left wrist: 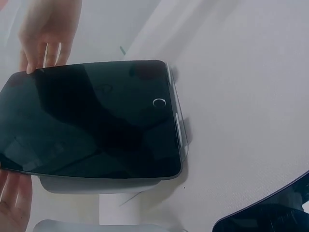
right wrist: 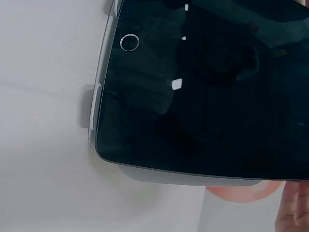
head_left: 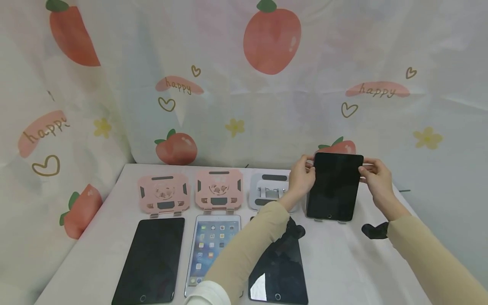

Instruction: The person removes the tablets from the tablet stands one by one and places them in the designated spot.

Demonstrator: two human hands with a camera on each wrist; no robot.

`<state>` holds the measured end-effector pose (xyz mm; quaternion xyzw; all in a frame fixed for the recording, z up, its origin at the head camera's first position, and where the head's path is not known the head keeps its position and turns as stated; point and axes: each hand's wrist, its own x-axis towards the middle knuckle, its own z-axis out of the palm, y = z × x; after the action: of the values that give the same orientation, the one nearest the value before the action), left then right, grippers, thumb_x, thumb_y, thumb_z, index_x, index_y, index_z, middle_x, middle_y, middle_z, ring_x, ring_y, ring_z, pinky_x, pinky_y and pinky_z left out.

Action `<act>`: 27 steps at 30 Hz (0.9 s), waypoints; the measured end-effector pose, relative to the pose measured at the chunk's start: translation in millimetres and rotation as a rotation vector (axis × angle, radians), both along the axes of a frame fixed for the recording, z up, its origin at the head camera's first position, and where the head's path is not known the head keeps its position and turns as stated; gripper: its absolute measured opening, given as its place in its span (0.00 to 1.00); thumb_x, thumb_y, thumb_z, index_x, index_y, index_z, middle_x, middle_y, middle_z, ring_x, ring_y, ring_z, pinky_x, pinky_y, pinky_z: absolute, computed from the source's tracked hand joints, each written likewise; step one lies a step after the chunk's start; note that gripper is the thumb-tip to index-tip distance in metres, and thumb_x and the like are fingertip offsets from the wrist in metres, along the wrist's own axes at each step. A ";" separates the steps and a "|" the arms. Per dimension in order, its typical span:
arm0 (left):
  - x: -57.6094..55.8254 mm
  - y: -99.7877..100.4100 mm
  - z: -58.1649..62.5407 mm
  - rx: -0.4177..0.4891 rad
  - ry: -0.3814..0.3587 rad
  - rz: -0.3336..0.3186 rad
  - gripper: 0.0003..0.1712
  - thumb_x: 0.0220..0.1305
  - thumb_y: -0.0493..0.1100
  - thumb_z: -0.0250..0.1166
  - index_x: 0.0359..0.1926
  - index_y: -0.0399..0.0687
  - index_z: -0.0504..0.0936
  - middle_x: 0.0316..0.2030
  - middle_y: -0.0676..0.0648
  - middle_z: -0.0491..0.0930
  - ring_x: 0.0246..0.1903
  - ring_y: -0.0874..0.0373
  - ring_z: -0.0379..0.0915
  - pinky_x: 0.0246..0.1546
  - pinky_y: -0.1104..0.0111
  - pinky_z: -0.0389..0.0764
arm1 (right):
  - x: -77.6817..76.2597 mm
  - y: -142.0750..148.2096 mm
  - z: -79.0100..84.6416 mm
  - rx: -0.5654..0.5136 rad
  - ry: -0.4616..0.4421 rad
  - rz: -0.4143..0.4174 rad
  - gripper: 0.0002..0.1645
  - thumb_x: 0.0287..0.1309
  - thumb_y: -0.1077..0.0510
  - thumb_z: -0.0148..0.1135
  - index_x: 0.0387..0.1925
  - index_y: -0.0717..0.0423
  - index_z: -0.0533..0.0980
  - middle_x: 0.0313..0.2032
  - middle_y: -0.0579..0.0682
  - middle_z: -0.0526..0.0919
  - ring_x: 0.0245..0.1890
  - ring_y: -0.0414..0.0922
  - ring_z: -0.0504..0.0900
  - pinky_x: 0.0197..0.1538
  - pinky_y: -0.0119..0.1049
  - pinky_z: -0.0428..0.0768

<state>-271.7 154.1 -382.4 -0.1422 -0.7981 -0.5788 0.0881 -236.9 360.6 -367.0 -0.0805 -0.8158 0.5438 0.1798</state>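
Observation:
A black tablet [head_left: 335, 186] with a dark screen stands upright at the right, its lower edge on the lips of a pale stand [left wrist: 99, 185]. Most of that stand is hidden behind it. My left hand [head_left: 302, 180] holds the tablet's left edge near the top, while my right hand [head_left: 377, 180] grips the opposite edge with the thumb near the front. In the right wrist view, fingers [right wrist: 293, 208] show at the tablet's lower border.
Two pink stands [head_left: 164, 194] [head_left: 219, 189] and a grey-blue stand [head_left: 268, 183] line the back of the white table [head_left: 335, 271]. In front lie a black tablet [head_left: 152, 258], a white tablet [head_left: 206, 241] with a lit screen, and another black tablet [head_left: 280, 271]. A fruit-print curtain [head_left: 267, 110] hangs behind.

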 end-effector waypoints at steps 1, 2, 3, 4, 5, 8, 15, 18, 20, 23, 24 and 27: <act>0.1 0.2 -0.2 0.004 0.002 0.001 0.14 0.67 0.36 0.58 0.53 0.49 0.78 0.38 0.48 0.82 0.35 0.62 0.79 0.32 0.78 0.74 | 0.8 -0.1 0.5 0.013 -0.001 -0.001 0.13 0.68 0.61 0.51 0.43 0.35 0.69 0.31 0.27 0.73 0.32 0.26 0.73 0.33 0.16 0.76; 0.5 0.1 0.2 0.022 -0.010 -0.003 0.14 0.67 0.36 0.58 0.52 0.50 0.78 0.39 0.47 0.82 0.35 0.62 0.79 0.32 0.78 0.74 | 1.7 -0.1 1.0 0.014 -0.001 0.000 0.13 0.68 0.61 0.51 0.43 0.35 0.68 0.31 0.28 0.73 0.32 0.26 0.73 0.34 0.16 0.76; 0.0 0.4 -0.4 0.028 -0.009 -0.006 0.14 0.66 0.36 0.58 0.52 0.50 0.78 0.39 0.47 0.82 0.35 0.61 0.80 0.32 0.78 0.74 | 2.5 0.1 1.4 0.012 0.000 0.001 0.14 0.68 0.61 0.50 0.43 0.34 0.68 0.31 0.28 0.73 0.32 0.26 0.73 0.34 0.16 0.77; -0.1 0.5 -0.7 0.032 -0.010 -0.006 0.14 0.66 0.36 0.58 0.52 0.51 0.78 0.39 0.47 0.82 0.35 0.61 0.80 0.33 0.78 0.74 | 3.3 0.2 1.9 0.004 0.004 0.003 0.14 0.67 0.62 0.50 0.42 0.34 0.69 0.31 0.28 0.74 0.32 0.26 0.74 0.34 0.16 0.77; 0.0 0.3 -0.6 0.032 -0.009 -0.006 0.14 0.66 0.36 0.59 0.51 0.52 0.79 0.38 0.48 0.83 0.35 0.61 0.80 0.32 0.78 0.74 | 4.2 0.3 2.4 -0.003 0.009 0.007 0.15 0.67 0.62 0.50 0.42 0.34 0.69 0.31 0.28 0.74 0.32 0.26 0.74 0.34 0.16 0.77; 1.2 -1.9 -0.1 0.037 -0.003 -0.013 0.15 0.65 0.35 0.60 0.51 0.53 0.79 0.38 0.48 0.83 0.35 0.61 0.80 0.33 0.78 0.74 | 6.7 0.5 3.6 -0.072 0.044 0.036 0.16 0.66 0.65 0.51 0.41 0.35 0.70 0.31 0.29 0.76 0.31 0.26 0.75 0.33 0.17 0.77; 7.8 -9.5 1.5 0.056 0.037 -0.064 0.16 0.63 0.33 0.61 0.51 0.50 0.78 0.38 0.46 0.82 0.31 0.63 0.76 0.31 0.79 0.73 | 14.2 -2.4 0.9 -0.215 0.229 0.107 0.19 0.61 0.74 0.52 0.40 0.46 0.73 0.29 0.34 0.80 0.27 0.28 0.77 0.31 0.17 0.78; 12.3 -10.0 2.6 0.065 0.064 -0.087 0.16 0.62 0.32 0.61 0.51 0.49 0.78 0.38 0.45 0.82 0.31 0.66 0.73 0.31 0.81 0.72 | 18.2 -1.6 1.1 -0.182 0.250 0.086 0.19 0.61 0.74 0.52 0.41 0.46 0.73 0.31 0.35 0.79 0.28 0.28 0.78 0.32 0.17 0.77; 15.9 -9.5 3.9 0.074 0.078 -0.105 0.17 0.62 0.32 0.62 0.51 0.49 0.78 0.38 0.45 0.82 0.30 0.67 0.72 0.31 0.82 0.71 | 21.4 -0.7 2.6 -0.174 0.263 0.077 0.20 0.61 0.75 0.52 0.41 0.46 0.73 0.31 0.35 0.80 0.28 0.29 0.78 0.32 0.17 0.77; 22.4 -8.9 7.2 0.087 0.080 -0.131 0.17 0.62 0.31 0.62 0.51 0.48 0.78 0.38 0.45 0.82 0.29 0.69 0.71 0.30 0.83 0.71 | 26.7 1.0 6.2 -0.187 0.294 0.088 0.20 0.59 0.76 0.52 0.41 0.48 0.74 0.31 0.36 0.80 0.27 0.29 0.79 0.31 0.17 0.78; 24.7 -8.9 8.3 0.092 0.078 -0.138 0.17 0.62 0.32 0.62 0.52 0.48 0.78 0.38 0.45 0.82 0.29 0.70 0.70 0.30 0.83 0.71 | 28.8 1.5 7.8 -0.196 0.307 0.095 0.20 0.59 0.77 0.52 0.41 0.49 0.75 0.30 0.37 0.81 0.27 0.29 0.79 0.31 0.17 0.78; 31.3 -8.8 11.2 0.085 0.082 -0.148 0.17 0.62 0.32 0.62 0.51 0.49 0.78 0.38 0.46 0.82 0.28 0.70 0.71 0.30 0.83 0.72 | 35.9 3.5 11.9 -0.210 0.331 0.123 0.20 0.58 0.78 0.53 0.41 0.51 0.75 0.31 0.38 0.81 0.27 0.30 0.80 0.31 0.17 0.78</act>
<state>-240.5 145.4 -371.2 -0.2206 -0.7558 -0.6108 0.0836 -201.0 364.1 -355.1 0.0417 -0.7175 0.6415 0.2683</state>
